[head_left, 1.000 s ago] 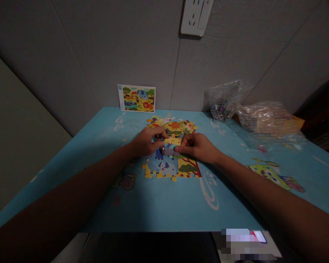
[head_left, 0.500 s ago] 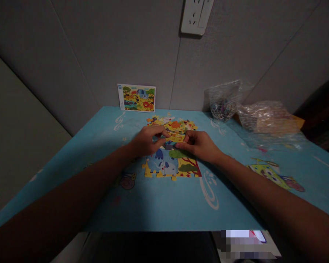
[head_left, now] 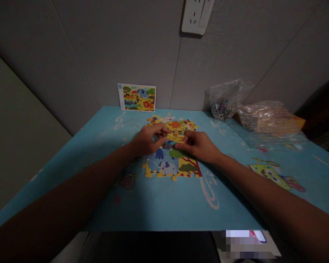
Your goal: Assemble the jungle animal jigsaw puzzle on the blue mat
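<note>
A partly joined animal jigsaw lies in the middle of the blue table. My left hand and my right hand meet just above it. Both pinch the same yellow puzzle piece from either side, fingers closed on it. Behind the hands sits a heap of loose pieces in yellow and orange. The lower rows of the jigsaw show blue elephants and green trees.
A picture card of the finished puzzle leans against the grey wall. Two crumpled clear plastic bags lie at the back right. A wall socket is above. The table's front edge runs near the bottom.
Both hands have shifted slightly away from me, carrying the yellow piece from over the jigsaw's top edge toward the loose heap.
</note>
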`<state>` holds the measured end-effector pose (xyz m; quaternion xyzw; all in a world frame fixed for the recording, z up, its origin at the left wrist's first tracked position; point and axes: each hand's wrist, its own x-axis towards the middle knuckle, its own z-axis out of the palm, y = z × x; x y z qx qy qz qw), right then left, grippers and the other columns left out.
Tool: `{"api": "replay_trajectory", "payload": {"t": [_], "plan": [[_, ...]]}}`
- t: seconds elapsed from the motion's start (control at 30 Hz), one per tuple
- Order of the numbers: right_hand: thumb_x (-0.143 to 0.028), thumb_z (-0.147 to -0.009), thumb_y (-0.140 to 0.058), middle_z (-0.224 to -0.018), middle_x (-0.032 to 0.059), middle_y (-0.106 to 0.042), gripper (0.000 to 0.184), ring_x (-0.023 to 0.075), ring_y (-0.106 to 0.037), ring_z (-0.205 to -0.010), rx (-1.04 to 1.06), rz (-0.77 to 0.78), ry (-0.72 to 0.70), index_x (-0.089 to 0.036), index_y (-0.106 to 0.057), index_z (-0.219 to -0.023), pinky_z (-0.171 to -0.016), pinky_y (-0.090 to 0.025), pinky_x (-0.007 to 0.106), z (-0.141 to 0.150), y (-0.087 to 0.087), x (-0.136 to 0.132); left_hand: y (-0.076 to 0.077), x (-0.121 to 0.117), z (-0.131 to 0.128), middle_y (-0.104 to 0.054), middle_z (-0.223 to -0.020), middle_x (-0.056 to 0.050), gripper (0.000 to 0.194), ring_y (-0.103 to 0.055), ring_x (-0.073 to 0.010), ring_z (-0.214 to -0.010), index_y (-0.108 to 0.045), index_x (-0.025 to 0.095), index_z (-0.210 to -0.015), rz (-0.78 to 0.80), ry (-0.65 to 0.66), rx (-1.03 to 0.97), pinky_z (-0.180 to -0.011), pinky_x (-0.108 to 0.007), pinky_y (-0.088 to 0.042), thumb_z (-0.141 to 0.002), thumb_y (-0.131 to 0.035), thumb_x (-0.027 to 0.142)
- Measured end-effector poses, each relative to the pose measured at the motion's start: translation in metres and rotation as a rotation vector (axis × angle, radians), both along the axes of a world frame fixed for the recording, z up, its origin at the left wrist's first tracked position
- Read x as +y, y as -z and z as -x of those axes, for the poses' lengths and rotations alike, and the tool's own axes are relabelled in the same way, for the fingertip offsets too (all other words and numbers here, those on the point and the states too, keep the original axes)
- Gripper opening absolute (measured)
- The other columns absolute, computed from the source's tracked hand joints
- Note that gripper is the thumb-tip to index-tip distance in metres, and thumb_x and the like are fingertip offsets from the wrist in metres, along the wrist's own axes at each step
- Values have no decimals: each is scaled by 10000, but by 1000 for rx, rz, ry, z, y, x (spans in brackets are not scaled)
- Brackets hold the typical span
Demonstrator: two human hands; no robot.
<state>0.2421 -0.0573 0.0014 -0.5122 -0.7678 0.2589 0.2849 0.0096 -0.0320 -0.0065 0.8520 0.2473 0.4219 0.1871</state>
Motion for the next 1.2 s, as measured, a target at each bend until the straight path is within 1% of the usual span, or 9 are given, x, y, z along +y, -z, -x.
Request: {"api": "replay_trajectory", "payload": {"t": [0.1, 0.2, 0.4, 0.5, 0.6, 0.8, 1.1, 1.2], "plan": [[-522, -756, -754, -554, -38, -499, 400, 105, -397, -522, 9, 1, -6, -199, -534, -670, -534, -262, 276, 2, -1, -1, -1, -3, -1, -722, -901, -71, 128, -701, -145, -762, -628, 144, -963, 74, 4, -10, -728, -267, -594, -841, -618, 182], [-521, -753, -759, -547, -39, -500, 409, 103, -397, -517, 0, -17, -3, -198, -526, -659, -534, -263, 273, 3, 0, -2, -1, -7, -3, -707, -876, -48, 124, -691, -120, -714, -593, 156, -953, 149, 14, -19, -682, -226, -585, -840, -627, 192], [-551, -752, -754, -532, -47, -496, 435, 97, -393, -505, -6, -71, 5, -200, -518, -650, -532, -262, 259, 4, 3, -1, 3, -4, -4, -622, -782, 0, 120, -650, -97, -636, -542, 169, -941, 246, 73, -95, -579, -193, -520, -842, -609, 177], [-527, -750, -761, -530, -48, -493, 428, 95, -380, -500, 4, -109, 23, -206, -499, -643, -527, -261, 257, 5, 2, -2, 7, -2, -5, -593, -771, 4, 112, -626, -96, -604, -514, 179, -923, 290, 117, -150, -536, -196, -482, -847, -597, 184], [-497, -747, -766, -527, -50, -486, 411, 96, -377, -496, -4, -113, 21, -209, -493, -640, -527, -269, 260, 5, -1, -3, 7, -2, -7, -577, -760, 7, 104, -610, -100, -605, -497, 190, -902, 294, 144, -143, -532, -204, -472, -853, -588, 186], [-494, -749, -766, -533, -49, -484, 410, 98, -379, -503, -22, -95, 7, -211, -489, -643, -533, -272, 270, 5, -3, -2, 6, -3, -7, -560, -772, 12, 145, -602, -106, -604, -482, 197, -929, 299, 113, -85, -530, -221, -483, -834, -592, 189], [-512, -740, -771, -552, -46, -492, 429, 104, -400, -513, -21, -50, -15, -213, -476, -653, -528, -274, 271, 2, 2, 1, 10, -1, -7, -620, -912, -35, 198, -640, -113, -654, -477, 195, -932, 351, 135, -81, -563, -236, -525, -802, -625, 215], [-494, -728, -784, -553, -51, -483, 431, 102, -398, -516, -28, -35, -12, -216, -463, -652, -529, -266, 271, 2, 1, 2, 9, -2, -8, -604, -855, -14, 215, -644, -118, -669, -472, 200, -923, 371, 147, -77, -587, -239, -535, -806, -648, 240]]}}
